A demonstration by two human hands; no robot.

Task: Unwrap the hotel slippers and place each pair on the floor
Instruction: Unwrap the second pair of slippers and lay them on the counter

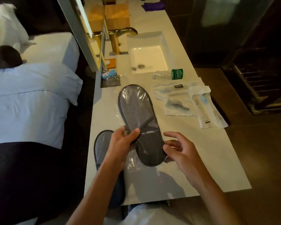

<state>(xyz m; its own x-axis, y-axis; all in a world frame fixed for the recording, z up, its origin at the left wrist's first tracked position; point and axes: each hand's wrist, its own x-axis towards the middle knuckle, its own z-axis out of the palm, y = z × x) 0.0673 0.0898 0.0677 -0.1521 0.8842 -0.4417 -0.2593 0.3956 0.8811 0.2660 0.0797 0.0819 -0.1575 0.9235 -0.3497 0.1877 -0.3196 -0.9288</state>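
- Left hand [122, 143] pinching the near left edge of the flat grey fabric slipper pair in clear plastic wrap [137, 120], thumb on top, fingers curled beneath; held tilted above the white stone vanity counter [201, 159], toe end pointing away.
- Right hand [178, 153] just right of the pack's near end, fingers loosely spread; fingertips close to the plastic, contact too unclear to call a grip.
- Risk: a one-sided pinch on slick film; a slip likely if the right hand tugs before the left firms up, dropping the pack onto the counter or off its near edge.
- Risk: thin film tearing unevenly, leaving shreds clinging to the fabric.
- Just below and left of the left hand, a second grey slipper pair with dark trim [102, 146] at the counter's left edge, partly under the forearm; an elbow shift could knock it off toward the dark bed side.
- Beyond the right hand, white sachets and a wrapped toothbrush kit [203, 108]; a swung pack could sweep them off.
- Farther off, a clear bottle with green label [169, 74] lying beside the white rectangular sink [146, 51]; low risk.
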